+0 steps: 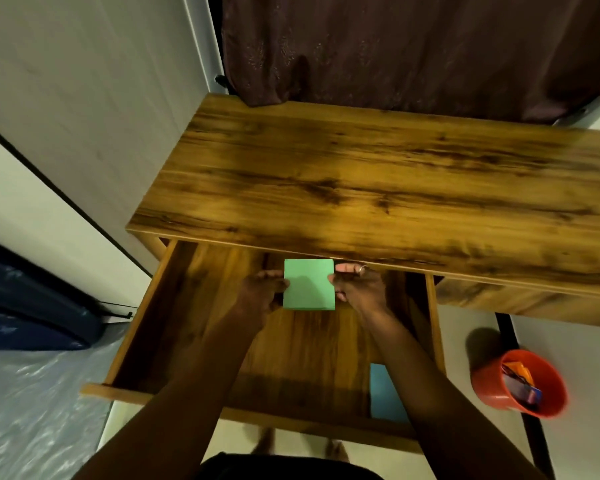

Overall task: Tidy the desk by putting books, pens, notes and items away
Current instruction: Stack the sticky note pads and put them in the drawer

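The brown tabletop [361,168] has an open drawer [146,306] under its near edge. At the far part of the drawer, the left hand [260,292] and right hand [361,289] pinch a green note pad [309,285] by its side edges with their fingers. It looks light and a bit bendy, so holding both sides seems best.

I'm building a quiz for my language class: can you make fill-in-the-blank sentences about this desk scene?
1. The left hand and right hand hold a ____ notepad between them.
2. A ____ pad lies in the open drawer, near its right wall.
3. The orange bucket stands on the ____.
Missing words: green; blue; floor.
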